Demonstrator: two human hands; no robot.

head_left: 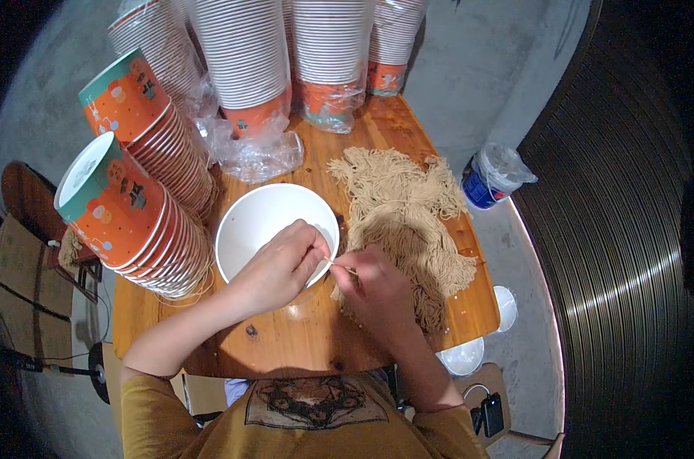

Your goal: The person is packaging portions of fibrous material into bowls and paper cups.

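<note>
Over the near right rim of an open white paper bucket [243,218], my two hands meet at their fingertips. A short, thin strand of light-coloured string [331,262] runs between them. My left hand [284,260] pinches one end of it, in front of the bucket's mouth. Fingers curled, my right hand [373,289] grips the other end, and part of the strand is hidden inside its fingers. Close beyond and to the right of that hand lies a loose heap of beige yarn [408,191], in bundled strands, on the wooden table [286,348].
Stacks of orange printed paper buckets [117,203] lean at the left. Tall plastic-wrapped stacks [243,57] stand along the back. Crumpled clear plastic [263,157] lies before them. A blue-and-white pail [490,177] is beyond the table's right edge; a corrugated wall [622,252] rises farther right.
</note>
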